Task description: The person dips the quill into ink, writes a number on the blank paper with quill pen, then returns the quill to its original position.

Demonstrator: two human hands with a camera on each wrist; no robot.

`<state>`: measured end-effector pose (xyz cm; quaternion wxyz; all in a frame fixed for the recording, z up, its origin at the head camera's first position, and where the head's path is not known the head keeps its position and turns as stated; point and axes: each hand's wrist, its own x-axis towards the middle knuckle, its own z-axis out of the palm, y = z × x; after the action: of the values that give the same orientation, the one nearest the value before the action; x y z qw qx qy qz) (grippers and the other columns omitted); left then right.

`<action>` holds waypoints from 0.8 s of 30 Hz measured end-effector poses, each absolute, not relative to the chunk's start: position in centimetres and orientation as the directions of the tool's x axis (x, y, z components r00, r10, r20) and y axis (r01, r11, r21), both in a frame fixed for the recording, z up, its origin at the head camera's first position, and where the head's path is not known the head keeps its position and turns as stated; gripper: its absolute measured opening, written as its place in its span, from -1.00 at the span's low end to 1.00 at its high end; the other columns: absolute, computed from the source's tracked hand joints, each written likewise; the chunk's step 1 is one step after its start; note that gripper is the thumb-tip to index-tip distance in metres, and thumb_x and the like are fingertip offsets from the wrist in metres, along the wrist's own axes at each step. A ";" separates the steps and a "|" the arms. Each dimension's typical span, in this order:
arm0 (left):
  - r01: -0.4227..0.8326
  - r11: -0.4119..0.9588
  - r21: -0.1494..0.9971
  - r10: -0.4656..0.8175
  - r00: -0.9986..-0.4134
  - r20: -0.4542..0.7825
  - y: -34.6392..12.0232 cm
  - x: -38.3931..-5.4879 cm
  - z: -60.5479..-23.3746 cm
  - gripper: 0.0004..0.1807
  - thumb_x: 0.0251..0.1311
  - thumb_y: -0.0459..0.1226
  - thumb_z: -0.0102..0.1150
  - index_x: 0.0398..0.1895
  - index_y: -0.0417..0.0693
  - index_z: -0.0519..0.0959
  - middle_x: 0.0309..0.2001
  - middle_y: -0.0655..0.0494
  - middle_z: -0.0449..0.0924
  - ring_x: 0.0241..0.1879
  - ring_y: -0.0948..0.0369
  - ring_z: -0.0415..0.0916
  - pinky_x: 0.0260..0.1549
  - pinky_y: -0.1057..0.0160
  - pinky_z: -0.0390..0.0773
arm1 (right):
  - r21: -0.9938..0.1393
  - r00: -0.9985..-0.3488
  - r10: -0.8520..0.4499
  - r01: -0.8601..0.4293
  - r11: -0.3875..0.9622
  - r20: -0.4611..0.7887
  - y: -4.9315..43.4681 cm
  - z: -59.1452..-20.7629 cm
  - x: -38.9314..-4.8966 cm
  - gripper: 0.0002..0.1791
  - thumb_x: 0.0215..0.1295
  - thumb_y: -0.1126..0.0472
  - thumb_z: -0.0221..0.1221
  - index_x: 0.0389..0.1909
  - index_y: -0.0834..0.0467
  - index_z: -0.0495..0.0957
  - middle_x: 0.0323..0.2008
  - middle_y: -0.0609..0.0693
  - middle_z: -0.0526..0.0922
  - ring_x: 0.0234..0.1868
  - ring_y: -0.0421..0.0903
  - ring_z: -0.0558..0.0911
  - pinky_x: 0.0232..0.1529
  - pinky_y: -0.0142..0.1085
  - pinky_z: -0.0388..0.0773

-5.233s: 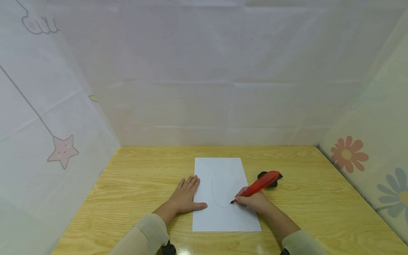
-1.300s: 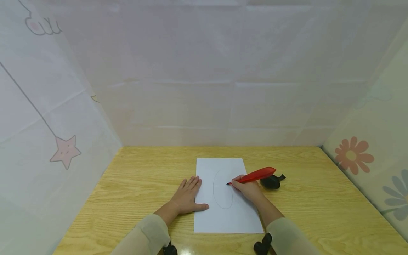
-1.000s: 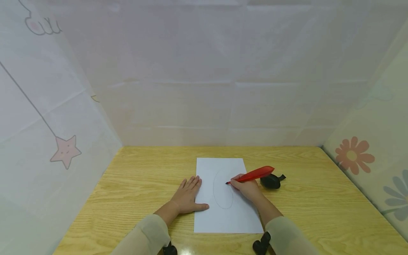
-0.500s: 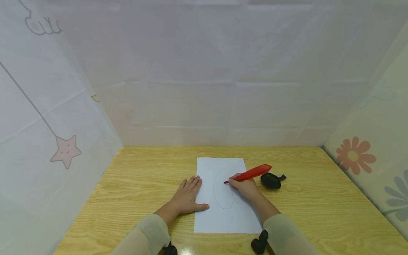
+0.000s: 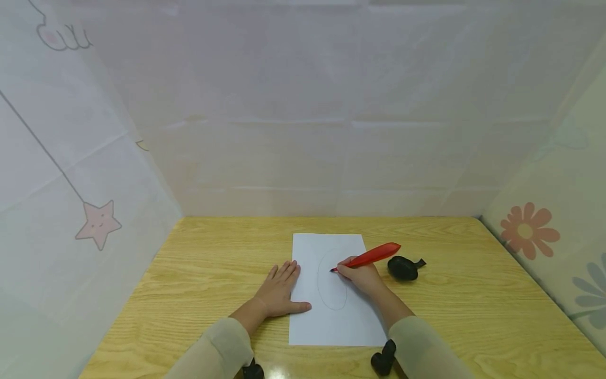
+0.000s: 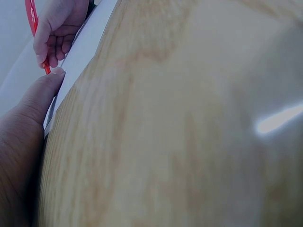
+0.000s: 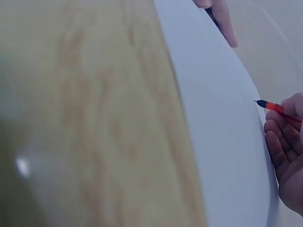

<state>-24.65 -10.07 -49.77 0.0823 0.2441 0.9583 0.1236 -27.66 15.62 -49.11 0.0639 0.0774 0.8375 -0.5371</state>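
Note:
A white sheet of paper (image 5: 326,329) lies on the wooden table in the head view, with a thin oval outline drawn on it. My left hand (image 5: 278,296) rests flat at the sheet's left edge, fingers straight and the thumb over the paper. My right hand (image 5: 363,278) pinches a red feather-shaped pen (image 5: 376,255) near its dark tip. That tip is inside the oval, toward its upper right part; the hand covers some of the outline there. The right wrist view shows the pen's black point (image 7: 260,102) close over the paper.
Just right of the right hand sits a black rounded object (image 5: 402,269) with a short tab. The wooden table (image 5: 213,263) meets a pale cloth wall behind. Printed cloth sides stand left and right, with a pink star (image 5: 98,225) and flowers.
From the oval's bottom, the right hand has moved up with the pen, then slowly leftward inside the outline. A stretch of its right side has appeared. The left hand has stayed put.

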 end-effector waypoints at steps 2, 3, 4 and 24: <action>0.449 0.849 0.278 0.489 -0.867 -0.092 -10.1 -24.7 -49.9 0.19 0.08 0.44 0.02 0.57 -0.15 -0.05 0.59 -0.02 -0.15 0.59 0.05 -0.22 0.52 -0.11 -0.19 | -0.890 -0.981 0.057 0.191 0.413 -0.184 15.5 -49.1 -27.7 -0.78 0.23 0.11 0.30 -0.16 0.12 0.66 -0.25 -0.01 0.71 -0.14 -0.06 0.59 0.03 -0.17 0.56; 0.450 0.850 0.274 0.489 -0.867 -0.094 -10.1 -24.7 -49.9 0.20 0.08 0.44 0.01 0.57 -0.14 -0.06 0.59 -0.02 -0.15 0.59 0.06 -0.23 0.52 -0.10 -0.19 | -0.890 -0.982 0.054 0.186 0.416 -0.179 15.4 -49.0 -27.7 -0.78 0.22 0.11 0.30 -0.17 0.13 0.67 -0.26 -0.01 0.71 -0.15 -0.07 0.59 0.02 -0.18 0.56; 0.451 0.849 0.273 0.490 -0.867 -0.092 -10.1 -24.8 -49.9 0.20 0.08 0.44 0.01 0.56 -0.15 -0.05 0.59 -0.02 -0.15 0.59 0.06 -0.22 0.52 -0.10 -0.18 | -0.890 -0.983 0.054 0.183 0.418 -0.176 15.4 -49.0 -27.7 -0.77 0.22 0.11 0.31 -0.17 0.13 0.67 -0.27 -0.02 0.71 -0.16 -0.07 0.59 0.01 -0.18 0.56; 0.448 0.855 0.261 0.488 -0.866 -0.110 -10.1 -24.7 -49.5 0.19 0.09 0.46 -0.02 0.57 -0.11 -0.07 0.60 0.00 -0.16 0.59 0.07 -0.23 0.53 -0.08 -0.18 | -0.895 -0.984 0.032 0.174 0.410 -0.176 14.4 -48.7 -27.4 -0.80 0.22 0.13 0.30 -0.19 0.13 0.67 -0.28 0.01 0.71 -0.17 -0.05 0.58 -0.07 -0.25 0.56</action>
<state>-24.66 -10.06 -49.50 0.0862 0.2439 0.9592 0.1143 -27.44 14.36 -48.66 0.0656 0.0617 0.8370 -0.5397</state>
